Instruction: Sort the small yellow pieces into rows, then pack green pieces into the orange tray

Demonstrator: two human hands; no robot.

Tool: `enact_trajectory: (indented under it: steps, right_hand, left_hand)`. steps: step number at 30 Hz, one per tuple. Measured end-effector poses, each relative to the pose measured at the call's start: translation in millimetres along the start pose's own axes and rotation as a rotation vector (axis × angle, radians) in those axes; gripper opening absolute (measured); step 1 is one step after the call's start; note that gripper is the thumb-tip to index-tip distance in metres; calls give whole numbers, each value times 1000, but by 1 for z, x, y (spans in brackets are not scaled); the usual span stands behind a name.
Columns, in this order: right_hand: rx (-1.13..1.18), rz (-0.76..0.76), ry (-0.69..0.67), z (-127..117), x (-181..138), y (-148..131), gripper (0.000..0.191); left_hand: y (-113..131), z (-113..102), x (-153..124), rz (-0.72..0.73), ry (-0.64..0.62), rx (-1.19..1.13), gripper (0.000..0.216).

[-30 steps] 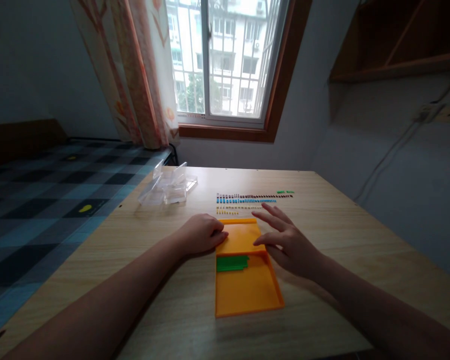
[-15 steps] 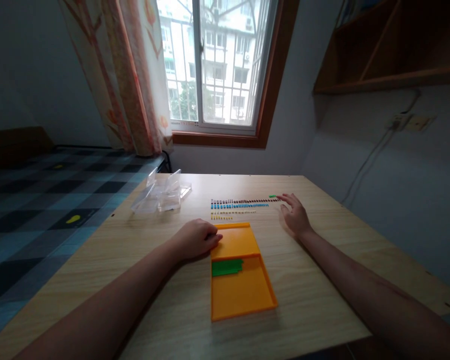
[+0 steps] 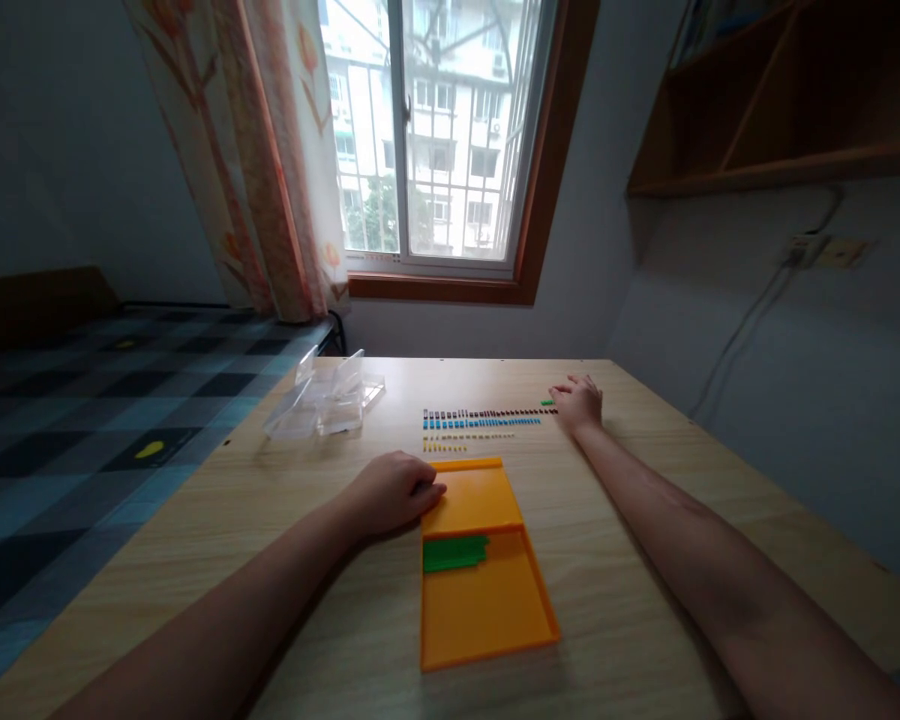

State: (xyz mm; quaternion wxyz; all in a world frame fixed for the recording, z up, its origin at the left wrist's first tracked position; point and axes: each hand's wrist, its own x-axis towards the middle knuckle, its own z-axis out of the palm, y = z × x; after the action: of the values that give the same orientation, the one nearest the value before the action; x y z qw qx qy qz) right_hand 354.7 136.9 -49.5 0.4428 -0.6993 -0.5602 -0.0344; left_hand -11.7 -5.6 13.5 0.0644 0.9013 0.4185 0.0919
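Observation:
An orange plastic case [image 3: 487, 620] lies opened out on the table, with several green strips [image 3: 454, 553] grouped in its nearer half. My left hand [image 3: 397, 490] rests at the left edge of the farther half, its fingers curled around that edge. Beyond the case, small pieces lie in rows: dark ones [image 3: 487, 413], blue ones [image 3: 480, 423], pale ones [image 3: 472, 437] and yellow ones [image 3: 444, 449]. At the right end of the dark row is my right hand [image 3: 577, 402], fingers bent and drawn together; whatever they hold is hidden. A small green piece [image 3: 547, 402] lies beside its fingertips.
Clear plastic boxes [image 3: 330, 405] with raised lids stand at the table's far left. A bed with a checked cover [image 3: 157, 400] adjoins on the left. Beyond the wooden table [image 3: 330, 620] are a window and curtain; a wall shelf [image 3: 780, 170] hangs at upper right.
My right hand has drawn its outstretched fingers in and shifted slightly along the far end of the dark row. The left hand keeps its place on the case. The whole view has tilted slightly.

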Motion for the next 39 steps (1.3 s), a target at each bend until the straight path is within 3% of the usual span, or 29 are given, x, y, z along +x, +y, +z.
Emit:
enact_trajectory:
  steps: [6, 21, 28, 39]
  right_hand:
    - [-2, 62, -62, 11, 11, 3, 19]
    - [-34, 27, -222, 12, 7, 1, 11]
    - [-18, 16, -194, 9, 7, -1, 23]
    - [-19, -69, -206, 9, 3, -2, 23]
  left_hand:
    - [1, 0, 0, -28, -12, -11, 39]
    - [-3, 4, 1, -13, -4, -12, 39]
    - [-2, 3, 0, -8, -11, -1, 39]
    - [-4, 5, -1, -1, -4, 13, 38]
